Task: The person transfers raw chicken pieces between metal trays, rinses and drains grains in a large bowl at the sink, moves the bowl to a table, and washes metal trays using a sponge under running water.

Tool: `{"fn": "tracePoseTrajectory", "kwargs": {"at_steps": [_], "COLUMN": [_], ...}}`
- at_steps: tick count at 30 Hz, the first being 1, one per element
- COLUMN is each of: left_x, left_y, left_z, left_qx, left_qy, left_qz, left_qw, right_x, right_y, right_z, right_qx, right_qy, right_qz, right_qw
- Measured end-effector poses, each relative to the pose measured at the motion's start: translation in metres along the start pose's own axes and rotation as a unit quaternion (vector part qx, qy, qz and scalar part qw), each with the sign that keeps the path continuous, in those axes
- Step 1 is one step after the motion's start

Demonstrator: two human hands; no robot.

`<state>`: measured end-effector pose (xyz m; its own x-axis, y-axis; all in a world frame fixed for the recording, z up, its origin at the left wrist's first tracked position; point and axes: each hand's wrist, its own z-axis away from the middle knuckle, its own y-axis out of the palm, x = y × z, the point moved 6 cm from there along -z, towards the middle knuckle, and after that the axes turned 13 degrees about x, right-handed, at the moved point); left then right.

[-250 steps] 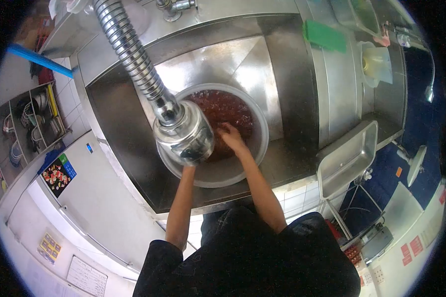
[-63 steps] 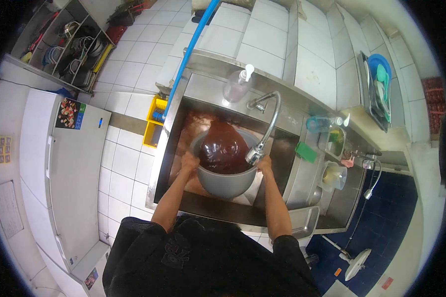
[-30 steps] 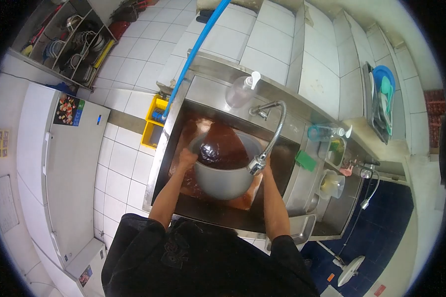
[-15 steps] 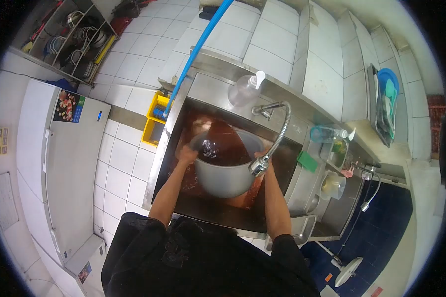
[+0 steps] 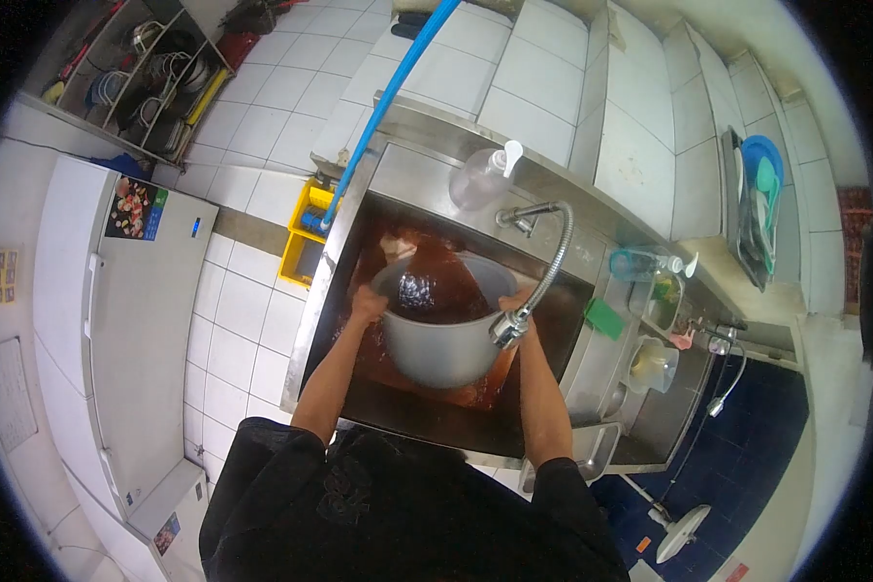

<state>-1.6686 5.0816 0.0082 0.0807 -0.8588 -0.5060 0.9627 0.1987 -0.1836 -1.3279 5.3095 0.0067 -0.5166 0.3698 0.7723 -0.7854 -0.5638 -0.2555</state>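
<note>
A large grey pot (image 5: 441, 354) is tilted away from me in the steel sink (image 5: 407, 427). Dark reddish-brown liquid (image 5: 436, 291) lies in it at a slant, and the same reddish liquid covers the sink floor beyond and beside the pot. My left hand (image 5: 368, 305) is closed on the pot's left rim. At the right rim my right hand (image 5: 522, 303) grips the pot, partly hidden behind the metal spray head (image 5: 507, 330) of the flexible faucet (image 5: 565, 242).
Behind the sink stands a clear pump bottle (image 5: 477, 182). To the right are a green sponge (image 5: 604, 318), a blue-liquid bottle (image 5: 638, 263), a plastic jug (image 5: 652, 367) and a steel tray (image 5: 599, 448). A yellow basket (image 5: 304, 233) and blue pole (image 5: 388, 107) are at the left.
Earlier both hands were inside the pot, which stood level; now they hold its rim and it is tilted. Over the last two seconds reddish liquid has spread across the sink floor.
</note>
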Motion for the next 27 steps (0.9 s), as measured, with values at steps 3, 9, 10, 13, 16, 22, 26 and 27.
{"fn": "tracePoseTrajectory", "kwargs": {"at_steps": [3,9,10,13,16,22,26,27], "left_x": [0.024,0.040,0.040,0.053,0.036,0.020,0.036,0.035], "left_y": [0.005,0.004,0.003,0.006,0.003,-0.002,-0.002,-0.001], "left_z": [-0.031,-0.056,-0.054,-0.069,-0.050,-0.027,-0.048,-0.045], "left_qx": [0.003,-0.051,-0.043,-0.043,-0.045,-0.014,-0.073,-0.073], "left_qy": [-0.012,0.070,0.053,0.038,0.020,0.000,0.043,0.043], "left_qz": [-0.026,-0.058,-0.038,-0.042,-0.041,-0.012,-0.062,-0.062], "left_qw": [1.000,0.995,0.997,0.997,0.998,1.000,0.994,0.994], "right_x": [0.001,0.002,0.001,0.012,0.054,0.031,0.025,0.022], "right_y": [0.001,0.007,0.008,0.011,0.011,0.008,0.008,0.009], "right_z": [-0.002,-0.001,-0.001,0.003,0.028,0.012,0.005,0.002], "right_qx": [-0.001,-0.002,-0.002,-0.012,-0.033,-0.011,-0.009,-0.010], "right_qy": [0.021,0.066,0.074,0.102,0.163,0.140,0.130,0.127], "right_qz": [0.041,0.118,0.131,0.171,0.194,0.210,0.223,0.228], "right_qw": [0.999,0.991,0.989,0.980,0.967,0.968,0.966,0.965]}}
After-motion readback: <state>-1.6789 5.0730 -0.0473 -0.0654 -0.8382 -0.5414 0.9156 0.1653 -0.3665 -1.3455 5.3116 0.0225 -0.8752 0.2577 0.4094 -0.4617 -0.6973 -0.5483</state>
